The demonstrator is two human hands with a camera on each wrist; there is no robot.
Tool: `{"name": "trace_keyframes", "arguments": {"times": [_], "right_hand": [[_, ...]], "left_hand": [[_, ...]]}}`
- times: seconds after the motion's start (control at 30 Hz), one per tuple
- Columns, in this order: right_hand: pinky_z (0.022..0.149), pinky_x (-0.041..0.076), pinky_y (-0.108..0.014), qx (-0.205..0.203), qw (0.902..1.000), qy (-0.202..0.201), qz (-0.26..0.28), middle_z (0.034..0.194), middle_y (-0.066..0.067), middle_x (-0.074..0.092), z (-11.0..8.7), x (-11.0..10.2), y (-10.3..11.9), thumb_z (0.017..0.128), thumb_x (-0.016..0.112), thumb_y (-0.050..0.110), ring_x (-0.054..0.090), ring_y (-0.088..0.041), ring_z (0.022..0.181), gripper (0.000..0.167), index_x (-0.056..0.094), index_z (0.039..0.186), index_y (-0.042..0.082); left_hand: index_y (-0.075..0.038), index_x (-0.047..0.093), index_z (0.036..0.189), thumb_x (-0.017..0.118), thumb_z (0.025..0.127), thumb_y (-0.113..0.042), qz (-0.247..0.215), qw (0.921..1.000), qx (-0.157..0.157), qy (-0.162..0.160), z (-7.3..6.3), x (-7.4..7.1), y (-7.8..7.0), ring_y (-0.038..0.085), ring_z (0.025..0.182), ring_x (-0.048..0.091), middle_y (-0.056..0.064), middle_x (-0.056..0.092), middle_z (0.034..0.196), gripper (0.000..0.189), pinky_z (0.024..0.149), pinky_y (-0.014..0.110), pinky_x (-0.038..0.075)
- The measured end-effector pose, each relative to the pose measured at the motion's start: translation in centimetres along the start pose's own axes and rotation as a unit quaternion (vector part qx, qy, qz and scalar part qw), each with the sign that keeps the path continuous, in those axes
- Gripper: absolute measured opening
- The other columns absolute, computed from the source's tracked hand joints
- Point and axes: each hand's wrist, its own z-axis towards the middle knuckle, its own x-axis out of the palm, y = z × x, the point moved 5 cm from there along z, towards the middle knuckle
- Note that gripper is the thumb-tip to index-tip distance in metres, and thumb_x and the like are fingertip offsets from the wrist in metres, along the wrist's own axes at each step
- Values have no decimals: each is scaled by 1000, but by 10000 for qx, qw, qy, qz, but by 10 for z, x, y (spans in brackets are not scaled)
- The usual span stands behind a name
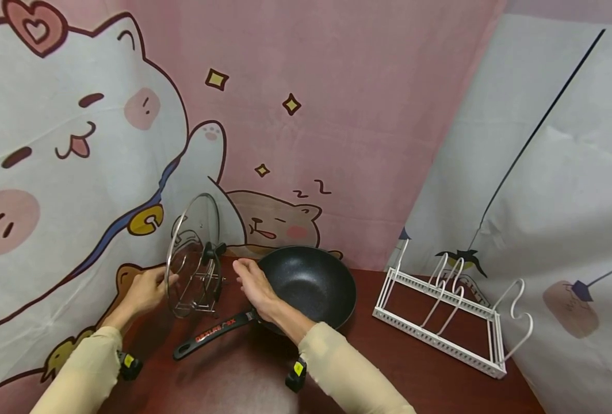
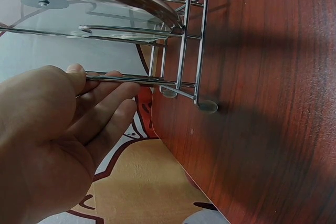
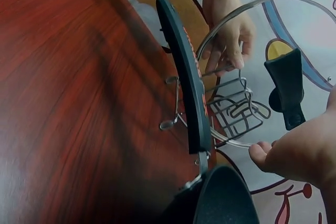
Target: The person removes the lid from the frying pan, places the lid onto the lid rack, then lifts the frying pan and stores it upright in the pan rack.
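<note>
A silver wire rack (image 2: pixel 184 59) stands at the table's left edge, holding a glass lid (image 1: pixel 194 241) on edge. The lid has a steel rim and a black knob (image 3: pixel 286 85) facing right. My left hand (image 1: pixel 144 292) is at the rack's left side, pinching one of its wires between thumb and fingers. To the right of the lid, my right hand (image 1: pixel 256 290) is held with fingers extended and nothing in its grasp. It hovers over the near left rim of a black wok (image 1: pixel 308 284), whose long black handle (image 1: pixel 215 333) points towards the front left.
A white expandable rack (image 1: pixel 440 313) with several upright wire dividers lies on the right of the dark red table (image 1: pixel 223 379). Patterned cloth (image 1: pixel 358 115) with cartoon animals hangs behind the table and along both sides.
</note>
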Motion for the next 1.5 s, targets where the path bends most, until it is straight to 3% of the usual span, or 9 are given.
{"name": "trace_keyframes", "arguments": {"times": [0.23,0.47,0.77,1.0,1.17,1.33,1.5], "right_hand": [[129,44,-59,-308,9964,-84,-791,162,-12,63,-7,-12,2,117,47,55,59,-34,151,60,54,163,17],[126,48,-55,-708,9840,24,-1636,159,-10,64,-15,-22,1,117,48,56,62,-30,148,58,57,161,19],[132,42,-58,-992,9592,238,-2636,172,-4,54,-27,-38,-3,116,50,61,49,-29,163,63,54,164,21],[135,39,-58,-1371,9426,485,-3006,176,-12,48,-33,-45,-3,116,53,57,46,-31,166,67,48,168,16],[136,37,-59,-1606,9242,605,-3411,179,-14,43,-38,-49,-4,115,54,56,42,-32,168,70,45,170,13],[139,33,-58,-1764,9065,669,-3778,181,-14,40,-45,-54,-7,115,55,55,36,-32,171,72,43,171,11],[139,31,-60,-1751,8975,667,-3993,183,-12,36,-51,-60,-10,114,54,59,32,-31,174,76,39,174,13]], "left_hand": [[-9,81,100,69,114,-21,40,10000,15,-86,-1,1,0,19,72,65,4,77,80,22,69,42,50],[-9,80,99,70,113,-19,11,10000,-30,-89,-2,1,1,19,72,66,4,77,79,20,69,41,50],[-8,81,102,68,114,-21,24,9999,-126,-28,1,0,-1,26,81,76,10,84,89,22,72,46,54],[-8,81,102,69,114,-21,35,9999,-136,-11,1,0,0,27,81,76,8,84,88,21,73,48,56],[-8,80,103,70,113,-19,42,9999,-122,0,0,0,0,29,81,77,9,84,89,18,75,52,57],[-7,80,103,70,113,-19,43,10000,-58,-28,-1,0,-2,27,80,76,10,85,91,18,72,47,55],[-8,80,101,70,113,-19,71,9999,-14,-75,-2,-2,-4,25,78,72,8,83,86,19,72,45,52]]}}
